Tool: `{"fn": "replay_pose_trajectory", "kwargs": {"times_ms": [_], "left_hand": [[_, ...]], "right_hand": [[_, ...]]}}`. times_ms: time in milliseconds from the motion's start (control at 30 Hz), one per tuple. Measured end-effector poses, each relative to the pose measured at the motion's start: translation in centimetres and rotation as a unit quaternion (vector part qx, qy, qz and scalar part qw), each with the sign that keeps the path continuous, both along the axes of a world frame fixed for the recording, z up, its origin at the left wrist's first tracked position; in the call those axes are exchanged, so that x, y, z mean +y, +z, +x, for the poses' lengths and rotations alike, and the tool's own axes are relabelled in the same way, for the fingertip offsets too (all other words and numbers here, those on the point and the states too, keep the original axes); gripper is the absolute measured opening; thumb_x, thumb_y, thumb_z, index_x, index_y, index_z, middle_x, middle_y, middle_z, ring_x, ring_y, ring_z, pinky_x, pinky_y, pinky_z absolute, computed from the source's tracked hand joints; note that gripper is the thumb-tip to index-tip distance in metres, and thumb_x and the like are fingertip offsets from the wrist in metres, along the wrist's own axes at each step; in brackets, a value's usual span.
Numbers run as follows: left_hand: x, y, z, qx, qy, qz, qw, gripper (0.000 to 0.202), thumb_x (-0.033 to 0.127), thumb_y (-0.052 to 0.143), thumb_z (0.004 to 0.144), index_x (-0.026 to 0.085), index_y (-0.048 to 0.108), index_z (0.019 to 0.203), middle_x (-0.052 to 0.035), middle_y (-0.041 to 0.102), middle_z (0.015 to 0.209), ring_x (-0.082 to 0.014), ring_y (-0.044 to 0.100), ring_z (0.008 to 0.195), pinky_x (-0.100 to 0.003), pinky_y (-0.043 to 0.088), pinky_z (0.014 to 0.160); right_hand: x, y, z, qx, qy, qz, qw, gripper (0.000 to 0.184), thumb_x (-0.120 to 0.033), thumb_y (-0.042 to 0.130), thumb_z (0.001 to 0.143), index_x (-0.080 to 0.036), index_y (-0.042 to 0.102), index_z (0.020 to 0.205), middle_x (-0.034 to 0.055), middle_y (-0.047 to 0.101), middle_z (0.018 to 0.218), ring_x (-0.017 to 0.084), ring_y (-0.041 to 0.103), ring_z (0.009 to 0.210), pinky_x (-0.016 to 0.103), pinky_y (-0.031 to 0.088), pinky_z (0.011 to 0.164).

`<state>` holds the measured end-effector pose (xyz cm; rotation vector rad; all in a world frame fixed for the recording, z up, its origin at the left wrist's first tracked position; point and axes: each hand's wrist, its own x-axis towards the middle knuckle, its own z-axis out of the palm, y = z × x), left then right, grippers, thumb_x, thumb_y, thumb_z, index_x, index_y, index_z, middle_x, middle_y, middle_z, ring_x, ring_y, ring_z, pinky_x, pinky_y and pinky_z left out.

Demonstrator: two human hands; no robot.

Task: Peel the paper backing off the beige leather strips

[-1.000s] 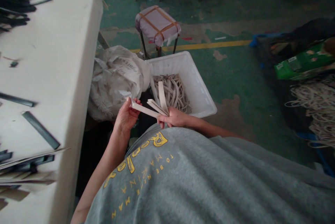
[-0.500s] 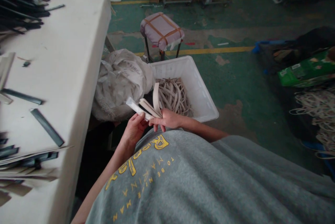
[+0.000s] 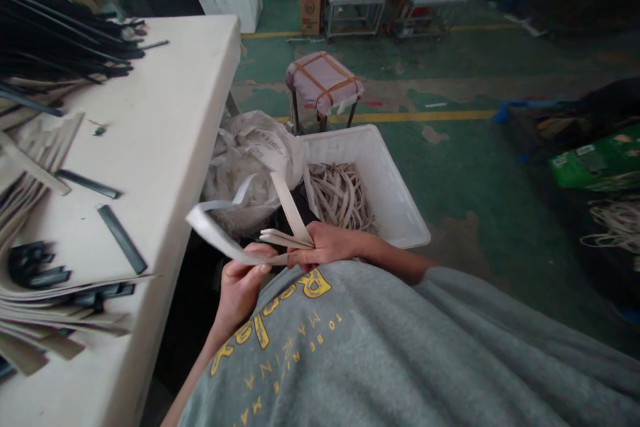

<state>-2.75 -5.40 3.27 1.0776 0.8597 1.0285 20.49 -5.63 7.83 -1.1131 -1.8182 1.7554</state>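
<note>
My left hand (image 3: 245,284) pinches a glossy white strip (image 3: 213,230), which loops up and away to the left of the fingers. The strip's other end runs toward my right hand (image 3: 327,245). That hand is closed round a few flat cream strips (image 3: 290,208); one stands up in a curve and the others point left. Both hands are close together in front of the grey shirt. Just beyond them is a white plastic bin (image 3: 395,194) holding a tangle of similar pale strips (image 3: 343,194). What the white strip is made of I cannot tell.
On the left, a white table (image 3: 185,74) bears bundles of black strips (image 3: 55,34), cream strips (image 3: 30,174) and short dark pieces (image 3: 123,238). A white sack (image 3: 250,154) leans beside the bin. Behind stands a padded stool (image 3: 325,80). Pale cords (image 3: 615,224) lie at right.
The white piece, earlier a compact folded bundle, is now opened into a long loop. My left hand has moved a little left and down, apart from my right. The camera view has tilted up.
</note>
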Motion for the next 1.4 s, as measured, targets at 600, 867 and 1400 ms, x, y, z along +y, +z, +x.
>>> {"fn": "replay_pose_trajectory", "kwargs": {"times_ms": [600, 867, 1400], "left_hand": [[-0.7, 0.1, 0.2, -0.061, 0.165, -0.188, 0.966, 0.035, 0.033, 0.097, 0.05, 0.017, 0.073, 0.069, -0.0004, 0.071, 0.067, -0.0111, 0.063, 0.057, -0.024, 0.055, 0.06], [-0.2, -0.3, 1.8, -0.104, 0.134, -0.258, 0.951, 0.04, 0.032, 0.098, 0.052, 0.014, 0.07, 0.074, 0.0006, 0.068, 0.067, -0.0075, 0.059, 0.055, -0.02, 0.052, 0.058], [2.2, -1.7, 0.5, -0.131, 0.212, -0.234, 0.94, 0.032, 0.025, 0.093, 0.062, 0.015, 0.064, 0.071, 0.0042, 0.066, 0.066, -0.0042, 0.056, 0.053, -0.018, 0.053, 0.061]], "right_hand": [[0.0, 0.5, 1.3, -0.012, -0.036, -0.012, 0.999, 0.036, -0.046, 0.057, 0.094, -0.015, 0.06, 0.075, -0.001, 0.06, 0.061, 0.009, 0.055, 0.051, 0.02, 0.044, 0.051], [0.2, -0.6, -0.6, -0.058, -0.065, -0.011, 0.996, 0.036, -0.042, 0.053, 0.097, -0.015, 0.061, 0.075, 0.0002, 0.063, 0.063, 0.009, 0.058, 0.052, 0.02, 0.045, 0.053], [1.6, -2.4, -1.2, -0.041, -0.066, -0.043, 0.996, 0.027, -0.037, 0.059, 0.094, -0.014, 0.064, 0.081, -0.0022, 0.063, 0.061, 0.009, 0.058, 0.05, 0.019, 0.044, 0.052]]}}
